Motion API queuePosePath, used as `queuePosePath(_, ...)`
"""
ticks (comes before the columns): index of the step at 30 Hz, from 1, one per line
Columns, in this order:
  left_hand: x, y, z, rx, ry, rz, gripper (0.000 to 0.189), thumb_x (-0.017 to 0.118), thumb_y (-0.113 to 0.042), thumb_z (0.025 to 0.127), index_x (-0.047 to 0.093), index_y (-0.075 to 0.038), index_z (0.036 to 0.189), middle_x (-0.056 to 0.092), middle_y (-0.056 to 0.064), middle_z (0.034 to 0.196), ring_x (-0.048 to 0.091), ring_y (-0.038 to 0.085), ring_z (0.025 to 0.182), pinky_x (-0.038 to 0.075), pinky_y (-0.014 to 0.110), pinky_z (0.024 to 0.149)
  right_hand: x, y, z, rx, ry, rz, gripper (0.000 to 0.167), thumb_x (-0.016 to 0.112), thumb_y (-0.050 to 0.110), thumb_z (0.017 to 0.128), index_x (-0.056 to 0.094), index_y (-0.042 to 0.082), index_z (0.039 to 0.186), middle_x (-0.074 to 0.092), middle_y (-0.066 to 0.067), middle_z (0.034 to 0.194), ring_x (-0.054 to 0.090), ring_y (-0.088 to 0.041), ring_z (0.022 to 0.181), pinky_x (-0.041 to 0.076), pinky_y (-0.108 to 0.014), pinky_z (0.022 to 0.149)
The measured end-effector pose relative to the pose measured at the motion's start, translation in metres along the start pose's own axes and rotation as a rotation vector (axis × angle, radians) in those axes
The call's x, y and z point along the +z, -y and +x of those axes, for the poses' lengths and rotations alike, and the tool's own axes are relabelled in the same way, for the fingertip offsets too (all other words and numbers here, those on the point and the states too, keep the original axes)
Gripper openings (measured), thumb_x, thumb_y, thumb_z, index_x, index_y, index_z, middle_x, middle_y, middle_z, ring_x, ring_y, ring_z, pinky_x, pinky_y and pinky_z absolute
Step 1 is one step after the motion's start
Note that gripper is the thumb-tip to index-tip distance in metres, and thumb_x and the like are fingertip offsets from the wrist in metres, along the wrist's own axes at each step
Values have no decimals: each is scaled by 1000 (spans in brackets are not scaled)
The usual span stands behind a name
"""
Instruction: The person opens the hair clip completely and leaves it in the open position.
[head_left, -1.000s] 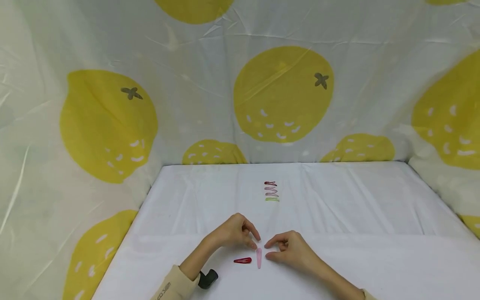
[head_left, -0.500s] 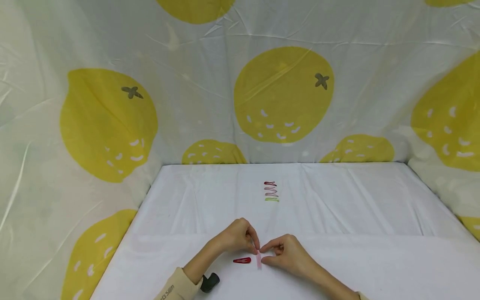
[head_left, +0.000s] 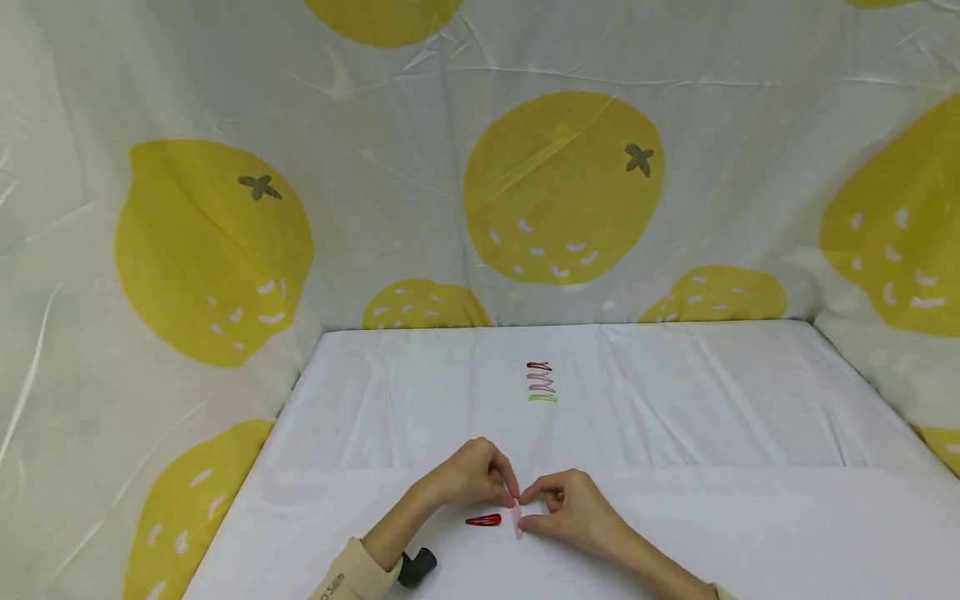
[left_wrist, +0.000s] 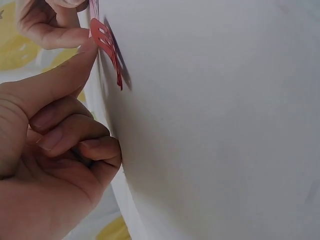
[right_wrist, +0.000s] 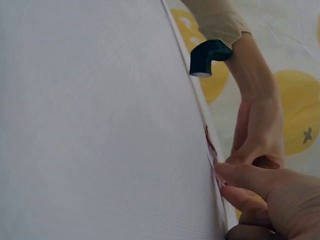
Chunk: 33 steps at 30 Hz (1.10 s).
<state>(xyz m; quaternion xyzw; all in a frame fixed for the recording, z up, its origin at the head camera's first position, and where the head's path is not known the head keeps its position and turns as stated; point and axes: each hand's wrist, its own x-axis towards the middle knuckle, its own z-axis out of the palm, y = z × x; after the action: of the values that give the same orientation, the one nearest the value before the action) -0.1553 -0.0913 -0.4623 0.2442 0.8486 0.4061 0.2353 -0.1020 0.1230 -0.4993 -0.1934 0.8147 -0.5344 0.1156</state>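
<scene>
A pink snap hair clip (head_left: pixel 517 522) points toward the front of the table in the head view, between the two hands. My left hand (head_left: pixel 475 472) pinches its far end with thumb and index finger. From the other side my right hand (head_left: pixel 576 506) has its thumb and index finger on the clip, the thumb partway down its length. The left wrist view shows only a sliver of the pink clip (left_wrist: pixel 93 9) behind the fingertips. A red snap hair clip (head_left: pixel 483 520) lies on the cloth just left of the pink one, lengthwise across the table.
Farther back on the white cloth (head_left: pixel 675 400), several hair clips stand in a column: a dark red one (head_left: pixel 538 366), pink ones (head_left: pixel 541 382) and a green one (head_left: pixel 542 398). A black wrist camera (head_left: pixel 417 568) juts from the left sleeve. Lemon-printed curtains (head_left: pixel 390 200) surround the table.
My right hand has moved left onto the pink clip, and my left fingers have closed on its far end. The pink clip now looks narrower, turned on edge. The red clip stays put.
</scene>
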Motion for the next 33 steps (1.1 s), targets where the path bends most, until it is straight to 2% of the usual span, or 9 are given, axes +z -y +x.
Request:
queuePosePath(8, -1, 4, -1, 10, -23, -32, 15, 76, 8, 80, 80, -5, 76, 48, -9, 55, 35, 2, 53, 26, 17, 50, 2, 1, 0, 19, -21, -40, 10, 85, 23, 85, 79, 16, 87, 30, 10, 56, 26, 1, 55, 27, -16, 54)
queuePosePath(13, -2, 6, -2, -3, -77, -80, 8, 83, -1, 83, 80, -7, 77, 49, -7, 55, 38, 4, 53, 29, 19, 49, 2, 2, 0, 17, -40, -65, 9, 81, 18, 87, 78, 15, 79, 35, 11, 54, 28, 4, 51, 26, -15, 50)
queuePosePath(16, -2, 6, -3, 4, -102, -92, 6, 84, -4, 83, 80, -8, 80, 48, -6, 55, 38, 4, 54, 29, 19, 49, -1, 2, 2, 39, -40, -42, 9, 77, 12, 86, 77, 13, 77, 40, 10, 54, 30, 5, 49, 26, -15, 48)
queuePosePath(19, -1, 7, -4, 28, -97, -104, 4, 84, -5, 84, 81, -6, 84, 44, -5, 56, 35, 4, 55, 29, 19, 51, -6, 1, 4, 89, -20, 14, 8, 73, 10, 85, 76, 9, 78, 47, 8, 56, 35, 3, 50, 28, -16, 48)
queuePosePath(24, 2, 5, -3, 103, -96, -85, 5, 85, -8, 85, 81, -8, 88, 37, -6, 56, 31, 2, 54, 29, 17, 54, -18, -1, 5, 144, 76, 82, 11, 72, 16, 90, 77, 7, 87, 58, 6, 67, 44, 0, 60, 36, -17, 56)
queuePosePath(28, 2, 3, -1, 211, -150, -49, 9, 87, -11, 82, 83, -9, 90, 37, -8, 58, 30, -1, 56, 27, 16, 55, -30, -3, 6, 174, 149, 188, 19, 70, 17, 93, 75, -1, 94, 66, 6, 77, 51, -2, 72, 43, -18, 67)
queuePosePath(30, 1, 3, 0, 267, -168, -58, 13, 88, -10, 81, 84, -7, 93, 40, -5, 58, 30, -3, 57, 27, 15, 55, -35, -4, 7, 195, 187, 249, 23, 70, 17, 94, 72, -6, 96, 61, 9, 71, 48, -3, 65, 41, -19, 60)
queuePosePath(33, 0, 2, 1, 328, -167, -86, 18, 88, -8, 79, 84, -5, 96, 46, 3, 58, 31, -3, 59, 28, 14, 56, -41, -5, 8, 219, 249, 327, 27, 69, 17, 95, 69, -10, 97, 47, 12, 59, 34, -3, 53, 29, -20, 48)
